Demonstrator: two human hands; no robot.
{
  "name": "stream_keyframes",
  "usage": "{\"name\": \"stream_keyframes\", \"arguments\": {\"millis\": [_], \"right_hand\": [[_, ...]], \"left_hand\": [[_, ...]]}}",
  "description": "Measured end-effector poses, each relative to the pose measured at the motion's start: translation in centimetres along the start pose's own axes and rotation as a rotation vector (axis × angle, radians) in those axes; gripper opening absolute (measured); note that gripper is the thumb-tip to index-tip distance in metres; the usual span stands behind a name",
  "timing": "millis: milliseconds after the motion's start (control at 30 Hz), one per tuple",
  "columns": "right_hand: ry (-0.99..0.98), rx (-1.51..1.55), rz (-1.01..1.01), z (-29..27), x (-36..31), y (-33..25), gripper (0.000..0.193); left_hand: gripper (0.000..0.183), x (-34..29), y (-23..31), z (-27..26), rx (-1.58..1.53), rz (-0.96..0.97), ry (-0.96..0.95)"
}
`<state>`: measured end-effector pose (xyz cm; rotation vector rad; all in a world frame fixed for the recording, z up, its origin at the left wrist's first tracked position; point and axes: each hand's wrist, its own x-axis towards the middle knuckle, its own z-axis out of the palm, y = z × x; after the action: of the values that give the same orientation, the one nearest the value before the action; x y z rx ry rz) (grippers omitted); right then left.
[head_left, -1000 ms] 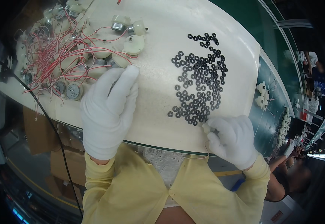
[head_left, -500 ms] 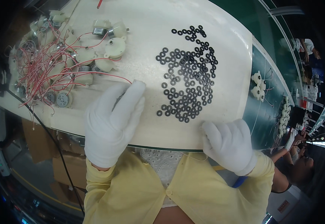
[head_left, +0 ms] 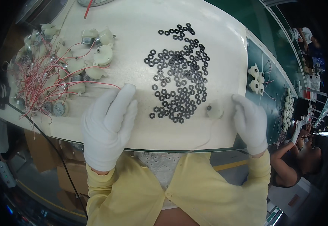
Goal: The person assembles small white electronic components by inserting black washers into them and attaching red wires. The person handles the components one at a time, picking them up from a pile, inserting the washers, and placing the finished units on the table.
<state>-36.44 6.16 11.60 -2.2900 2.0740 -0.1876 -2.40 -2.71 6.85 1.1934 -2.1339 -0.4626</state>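
My left hand (head_left: 108, 130), in a white glove, rests low over the white tabletop with its fingers stretched out. The end of a red wire (head_left: 113, 86) reaches its fingertips, but no grip on it shows. My right hand (head_left: 251, 122), gloved in white too, is open near the table's right edge with nothing in it. Just left of its fingers sits a small pale geared motor (head_left: 217, 110), blurred, with a dark ring at its left side. A thin wire trails from it to the front edge. Between my hands lie many loose black rubber rings (head_left: 179, 94).
A pile of pale geared motors (head_left: 102, 55) with tangled red and white wires covers the left side. Several pale motors (head_left: 256, 79) stand on the green surface at the right, more beyond. A red stick (head_left: 88, 9) lies far left. A co-worker (head_left: 290, 165) is at the right.
My right hand has moved right and forward and opened. The pale motor now shows on the table beside it. My left hand keeps its pose; the whole view has shifted slightly.
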Motion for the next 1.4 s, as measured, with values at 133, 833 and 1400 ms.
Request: {"name": "stream_keyframes", "arguments": {"millis": [133,833,1400], "right_hand": [[0.067,0.128,0.035,-1.7,0.1,-1.9,0.035],[0.016,0.106,0.156,-0.6,-3.5,4.2,0.057],[0.25,0.158,0.301,-0.2,-5.1,5.2,0.039]], "left_hand": [[0.039,-0.4,-0.3,0.2,0.017,0.022,0.019],[0.036,-0.2,-0.1,0.1,-0.016,0.057,0.0],[0.029,0.0,0.1,0.2,0.007,0.043,0.003]]}}
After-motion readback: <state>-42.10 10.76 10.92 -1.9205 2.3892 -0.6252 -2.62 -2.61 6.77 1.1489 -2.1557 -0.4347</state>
